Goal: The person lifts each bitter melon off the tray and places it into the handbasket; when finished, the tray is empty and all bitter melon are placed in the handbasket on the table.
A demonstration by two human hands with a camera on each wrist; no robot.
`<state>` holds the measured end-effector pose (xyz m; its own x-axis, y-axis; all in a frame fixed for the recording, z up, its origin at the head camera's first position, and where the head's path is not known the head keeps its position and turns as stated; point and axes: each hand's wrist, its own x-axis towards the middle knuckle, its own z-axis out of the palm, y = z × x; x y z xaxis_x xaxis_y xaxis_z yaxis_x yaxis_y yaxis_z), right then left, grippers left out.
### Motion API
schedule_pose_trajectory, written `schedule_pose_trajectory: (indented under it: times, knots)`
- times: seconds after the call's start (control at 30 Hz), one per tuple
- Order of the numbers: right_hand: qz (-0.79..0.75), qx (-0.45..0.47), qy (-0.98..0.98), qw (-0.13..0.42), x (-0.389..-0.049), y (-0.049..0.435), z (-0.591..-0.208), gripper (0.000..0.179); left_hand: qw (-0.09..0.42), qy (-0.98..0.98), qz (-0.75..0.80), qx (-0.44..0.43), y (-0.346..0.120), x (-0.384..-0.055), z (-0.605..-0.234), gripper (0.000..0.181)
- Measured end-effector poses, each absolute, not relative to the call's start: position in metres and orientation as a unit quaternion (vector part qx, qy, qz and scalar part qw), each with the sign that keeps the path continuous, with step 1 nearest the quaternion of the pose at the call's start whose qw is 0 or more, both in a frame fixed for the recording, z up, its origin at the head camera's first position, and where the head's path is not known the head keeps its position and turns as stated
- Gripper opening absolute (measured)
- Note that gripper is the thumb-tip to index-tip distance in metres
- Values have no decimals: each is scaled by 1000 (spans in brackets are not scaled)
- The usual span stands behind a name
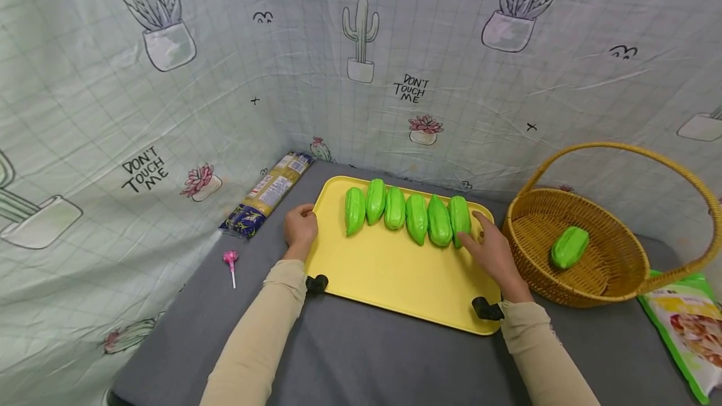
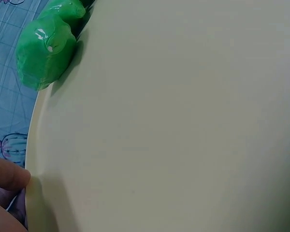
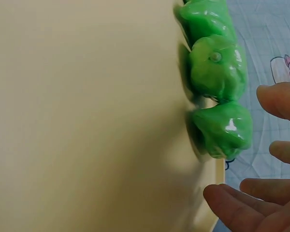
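Flat on the grey table lies a yellow tray (image 1: 389, 274). Several glossy green, ribbed, pepper-like vegetables (image 1: 417, 218) stand side by side along its far edge. My left hand (image 1: 301, 230) grips the tray's left rim; in the left wrist view its fingertips (image 2: 15, 176) meet the edge. Over the tray's right side, my right hand (image 1: 496, 259) has its fingers spread and holds nothing. Its thumb is close to the rightmost vegetable (image 3: 224, 128); the right wrist view shows a gap between them.
A wicker basket (image 1: 527, 271) with a tall handle stands right of the tray, with one green vegetable (image 1: 571, 247) inside. Beyond it lies a green-edged food bag (image 1: 690, 331). At left are a pasta packet (image 1: 273, 190) and a pink lollipop (image 1: 230, 258). Patterned cloth walls the back and left.
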<state>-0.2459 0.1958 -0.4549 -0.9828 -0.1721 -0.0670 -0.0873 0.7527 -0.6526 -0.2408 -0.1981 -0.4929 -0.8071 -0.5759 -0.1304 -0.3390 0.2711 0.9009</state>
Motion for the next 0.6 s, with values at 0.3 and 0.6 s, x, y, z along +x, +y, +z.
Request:
schedule_pose_trajectory:
  times: [0.3,0.6]
  knots:
    - [-352,-49,932,72,-252,190,-462,77,121,-793,-523,288,-198,-241,-493,32]
    - [-360,-32,931,49,-256,189,-469,72,124,-796,-514,293,-196,-238,-494,31]
